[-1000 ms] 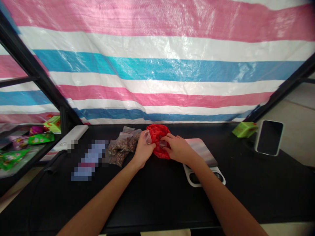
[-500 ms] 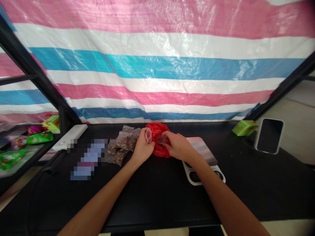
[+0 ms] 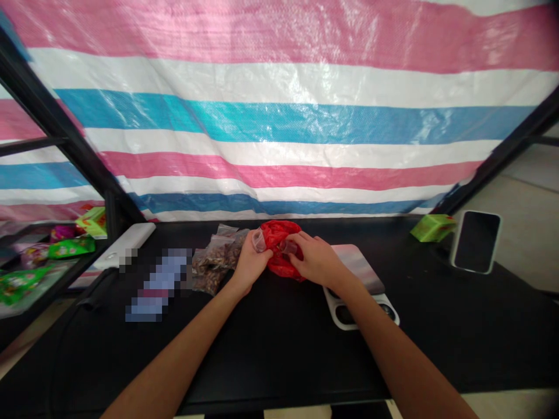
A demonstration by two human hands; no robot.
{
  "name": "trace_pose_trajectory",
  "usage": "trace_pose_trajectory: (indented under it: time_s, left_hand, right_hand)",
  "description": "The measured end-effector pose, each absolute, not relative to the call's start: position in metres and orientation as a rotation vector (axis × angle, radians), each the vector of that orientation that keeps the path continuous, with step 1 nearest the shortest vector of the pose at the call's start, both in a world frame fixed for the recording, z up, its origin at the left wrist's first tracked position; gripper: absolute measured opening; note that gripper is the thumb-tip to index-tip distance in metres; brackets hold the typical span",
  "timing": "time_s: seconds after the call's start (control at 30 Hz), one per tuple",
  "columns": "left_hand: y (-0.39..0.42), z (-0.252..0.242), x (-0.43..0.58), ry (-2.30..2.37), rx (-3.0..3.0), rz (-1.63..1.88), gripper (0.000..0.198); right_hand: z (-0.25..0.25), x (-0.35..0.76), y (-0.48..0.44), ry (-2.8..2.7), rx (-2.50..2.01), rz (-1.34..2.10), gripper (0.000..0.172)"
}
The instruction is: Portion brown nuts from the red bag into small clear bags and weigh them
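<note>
My left hand (image 3: pixel 250 263) is closed around a small clear plastic bag (image 3: pixel 258 240), whose mouth stands open above the fingers. Right beside it lies a red plastic bag (image 3: pixel 279 231), spread open on the black table. Over the red bag, my right hand (image 3: pixel 318 259) pinches a small clear cup (image 3: pixel 288 248); what is inside the cup is too small to make out. Filled clear zip bags (image 3: pixel 213 262) with brown bits are piled to the left of my left hand. Under my right forearm sits a kitchen scale (image 3: pixel 360 269) with a metal plate and white base.
On the black table (image 3: pixel 279 355), a white bar-shaped device (image 3: pixel 126 244) and a blurred-out flat item (image 3: pixel 159 285) lie left. A green box (image 3: pixel 432 227) and a phone on a stand (image 3: pixel 476 241) are right. Green snack packets (image 3: pixel 72 247) lie far left. A striped sheet (image 3: pixel 279 116) hangs behind.
My left hand and its clear bag have shifted slightly left, away from the cup. The right hand stays over the red bag with the cup. The view has tilted a little.
</note>
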State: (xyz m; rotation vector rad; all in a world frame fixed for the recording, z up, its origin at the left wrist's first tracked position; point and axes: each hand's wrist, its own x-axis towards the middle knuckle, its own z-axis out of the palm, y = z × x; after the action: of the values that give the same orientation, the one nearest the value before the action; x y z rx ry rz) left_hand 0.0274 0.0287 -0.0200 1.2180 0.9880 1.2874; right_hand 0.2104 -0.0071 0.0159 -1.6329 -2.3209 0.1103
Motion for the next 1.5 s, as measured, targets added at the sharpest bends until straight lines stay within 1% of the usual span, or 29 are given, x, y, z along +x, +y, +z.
trace_pose_trajectory:
  time_s: [0.2,0.4,0.53,0.73,0.87,1.0,1.23,1.37,1.5]
  left_hand:
    - [0.029,-0.020,0.027,1.000,1.222,1.315,0.048]
    - [0.031,-0.025,0.026,1.033,1.261,1.274,0.041]
    - [0.031,-0.028,0.026,1.023,1.245,1.260,0.040]
    - [0.033,-0.027,0.026,1.005,1.219,1.304,0.040]
    - [0.034,-0.028,0.027,0.989,1.229,1.333,0.042]
    - [0.034,-0.030,0.027,0.975,1.251,1.314,0.039]
    - [0.036,-0.031,0.026,0.931,1.246,1.304,0.040]
    - [0.035,-0.030,0.027,0.924,1.256,1.261,0.037]
    - [0.036,-0.032,0.027,0.982,1.262,1.315,0.036]
  right_hand:
    - [0.014,0.207,-0.007,-2.336,-1.641,0.093,0.029]
    - [0.013,0.205,-0.008,-2.334,-1.650,0.075,0.026]
    - [0.015,0.205,-0.009,-2.329,-1.639,0.122,0.025]
    - [0.015,0.205,-0.008,-2.333,-1.597,0.200,0.035]
    - [0.014,0.204,-0.009,-2.323,-1.596,0.171,0.032]
    - [0.015,0.204,-0.009,-2.314,-1.610,0.142,0.028]
    - [0.015,0.203,-0.010,-2.328,-1.643,0.160,0.030]
    - [0.014,0.204,-0.009,-2.363,-1.624,0.193,0.028]
    - [0.015,0.209,-0.008,-2.350,-1.627,0.173,0.036]
